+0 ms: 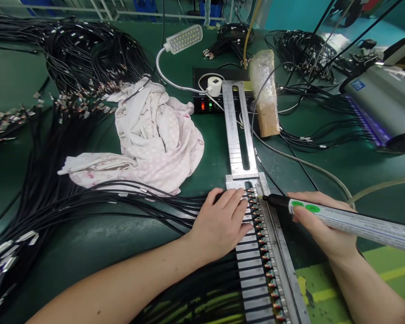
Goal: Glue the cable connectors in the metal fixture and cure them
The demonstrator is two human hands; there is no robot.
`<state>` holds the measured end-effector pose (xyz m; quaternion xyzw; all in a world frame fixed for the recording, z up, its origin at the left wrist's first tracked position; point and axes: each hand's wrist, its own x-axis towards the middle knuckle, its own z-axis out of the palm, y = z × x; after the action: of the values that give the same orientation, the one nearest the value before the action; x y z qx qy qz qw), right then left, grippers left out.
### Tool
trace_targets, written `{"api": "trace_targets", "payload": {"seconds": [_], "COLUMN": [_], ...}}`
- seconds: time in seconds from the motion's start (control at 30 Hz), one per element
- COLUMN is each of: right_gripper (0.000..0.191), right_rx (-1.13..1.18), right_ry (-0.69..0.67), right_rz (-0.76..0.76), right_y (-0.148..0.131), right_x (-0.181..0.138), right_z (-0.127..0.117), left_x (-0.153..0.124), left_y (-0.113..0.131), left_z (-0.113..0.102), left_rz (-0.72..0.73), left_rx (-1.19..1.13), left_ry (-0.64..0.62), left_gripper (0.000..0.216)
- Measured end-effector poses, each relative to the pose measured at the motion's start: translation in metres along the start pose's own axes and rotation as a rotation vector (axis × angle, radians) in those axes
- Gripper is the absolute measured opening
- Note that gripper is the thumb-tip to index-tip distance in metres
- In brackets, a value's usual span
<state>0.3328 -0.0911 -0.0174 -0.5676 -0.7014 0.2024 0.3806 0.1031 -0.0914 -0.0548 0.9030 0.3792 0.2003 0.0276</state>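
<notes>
My left hand [221, 220] lies palm down across the upper part of a slotted metal fixture [251, 263], fingers stretched out over black cables [168, 204]. The cables run in from the left and sit side by side in the slots. Their small connector ends with coloured wires [263, 240] line up along the fixture's right side. In my right hand [327, 225], closed around it, is a long white pen-shaped tool [354, 221] with green stickers and a black nozzle. Its thin tip is at the connectors near the top of the row, by my left fingertips; contact cannot be made out.
A crumpled cloth [158, 130] and bundled cables [84, 54] lie left. Behind the fixture stand a black control box [199, 92], a gooseneck lamp [184, 39] and a wrapped block [266, 96]. A grey machine glowing purple [388, 101] is at right; loose hoses cross the table.
</notes>
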Motion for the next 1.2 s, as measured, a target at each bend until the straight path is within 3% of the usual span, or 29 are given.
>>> {"api": "trace_targets", "payload": {"seconds": [1.2], "right_gripper": [0.016], "right_rx": [-0.004], "right_ry": [-0.002], "right_rz": [0.035], "right_y": [-0.0022], "right_x": [-0.0012], "right_z": [-0.0005], "left_x": [0.0008], "left_y": [-0.0005], "left_z": [0.0003], "left_rz": [-0.004], "left_rx": [-0.009], "left_ry": [0.002], "left_gripper": [0.041]}}
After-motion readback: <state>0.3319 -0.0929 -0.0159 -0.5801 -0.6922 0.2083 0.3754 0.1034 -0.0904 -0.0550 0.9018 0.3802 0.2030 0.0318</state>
